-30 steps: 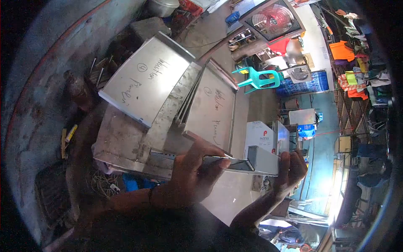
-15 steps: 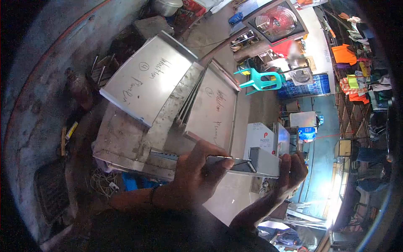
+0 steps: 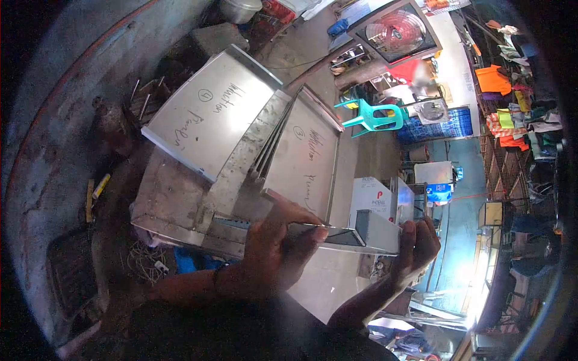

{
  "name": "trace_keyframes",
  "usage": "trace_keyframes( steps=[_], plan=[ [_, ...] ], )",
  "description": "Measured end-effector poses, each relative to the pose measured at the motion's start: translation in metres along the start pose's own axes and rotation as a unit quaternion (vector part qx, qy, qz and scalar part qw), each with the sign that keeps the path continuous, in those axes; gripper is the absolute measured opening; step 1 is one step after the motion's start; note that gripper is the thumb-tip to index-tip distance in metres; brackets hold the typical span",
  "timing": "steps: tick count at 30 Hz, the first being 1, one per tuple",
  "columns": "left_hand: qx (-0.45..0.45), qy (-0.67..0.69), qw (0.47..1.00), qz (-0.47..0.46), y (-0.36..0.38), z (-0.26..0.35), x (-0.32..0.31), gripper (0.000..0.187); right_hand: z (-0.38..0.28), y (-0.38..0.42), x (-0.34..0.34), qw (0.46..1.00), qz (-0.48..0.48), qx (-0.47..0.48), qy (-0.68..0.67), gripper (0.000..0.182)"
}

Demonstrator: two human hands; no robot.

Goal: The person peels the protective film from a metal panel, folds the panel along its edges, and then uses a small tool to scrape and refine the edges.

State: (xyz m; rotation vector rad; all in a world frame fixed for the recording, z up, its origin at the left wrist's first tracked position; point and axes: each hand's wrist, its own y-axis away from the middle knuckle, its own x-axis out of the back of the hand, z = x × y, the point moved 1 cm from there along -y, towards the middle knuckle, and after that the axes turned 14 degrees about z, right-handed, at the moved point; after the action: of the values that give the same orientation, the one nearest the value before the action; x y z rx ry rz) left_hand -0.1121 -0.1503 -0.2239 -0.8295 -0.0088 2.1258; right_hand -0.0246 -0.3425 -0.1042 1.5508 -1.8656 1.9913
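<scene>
Between my hands is a bent grey sheet-metal piece (image 3: 378,234), with one flange standing up in its middle. My left hand (image 3: 274,249) pinches the near end, thumb on the edge and fingers behind. At the far end, my right hand (image 3: 416,243) has its thumb and fingers closed on the metal. The piece is held above a worktable (image 3: 174,198). Beyond my left hand, a flat panel with handwriting and a circled 3 (image 3: 304,156) lies on a stack of similar panels. Another marked panel with a circled 4 (image 3: 211,108) sits to its left.
A white box with a red logo (image 3: 372,198) stands behind the held piece. Farther off are a turquoise plastic chair (image 3: 374,116) and a large framed fan (image 3: 396,33). Tangled wire (image 3: 144,262) lies below the table's left corner. Clothes (image 3: 497,81) hang at the right.
Both hands keep their hold on the metal piece. My left hand and the piece have shifted slightly left in view; the surroundings look nearly the same.
</scene>
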Motion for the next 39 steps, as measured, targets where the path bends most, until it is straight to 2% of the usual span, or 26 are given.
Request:
trace_keyframes(
  steps=[6,12,14,17,20,28,30,33,35,39],
  plan=[
    [0.011,-0.015,1.000,0.020,-0.002,0.002,0.001,0.019,0.000,-0.001,0.000,1.000,-0.004,0.002,-0.009,0.030],
    [0.009,-0.033,0.999,-0.022,-0.009,0.003,0.004,0.018,0.001,0.000,0.000,1.000,-0.008,-0.016,-0.015,0.028],
    [-0.037,-0.058,0.997,-0.022,-0.013,0.006,0.003,0.018,0.001,0.000,0.000,1.000,-0.008,-0.019,-0.011,0.027],
    [-0.036,-0.086,0.996,-0.003,-0.014,0.013,0.000,0.018,0.001,-0.001,-0.001,1.000,-0.007,-0.018,-0.007,0.027],
    [-0.030,-0.062,0.997,0.024,-0.011,0.008,-0.004,0.018,0.001,-0.002,-0.004,1.000,-0.006,-0.009,-0.011,0.028],
    [-0.043,-0.069,0.996,0.022,-0.012,0.007,-0.007,0.019,0.004,-0.002,-0.003,1.000,-0.012,0.001,-0.014,0.032],
    [-0.053,-0.067,0.996,0.024,-0.012,0.007,-0.007,0.019,-0.002,0.000,-0.004,0.999,0.009,-0.045,-0.020,0.033],
    [-0.054,-0.024,0.997,0.048,-0.007,0.002,-0.006,0.019,0.001,-0.002,-0.002,1.000,-0.002,-0.018,-0.010,0.034],
    [-0.011,-0.043,0.998,0.052,-0.004,0.000,-0.004,0.019,0.000,-0.002,-0.005,1.000,0.007,-0.012,-0.017,0.034],
    [-0.032,-0.026,0.998,0.050,-0.007,-0.003,-0.004,0.019,0.005,-0.002,-0.006,1.000,0.001,-0.016,-0.015,0.032]
  ],
)
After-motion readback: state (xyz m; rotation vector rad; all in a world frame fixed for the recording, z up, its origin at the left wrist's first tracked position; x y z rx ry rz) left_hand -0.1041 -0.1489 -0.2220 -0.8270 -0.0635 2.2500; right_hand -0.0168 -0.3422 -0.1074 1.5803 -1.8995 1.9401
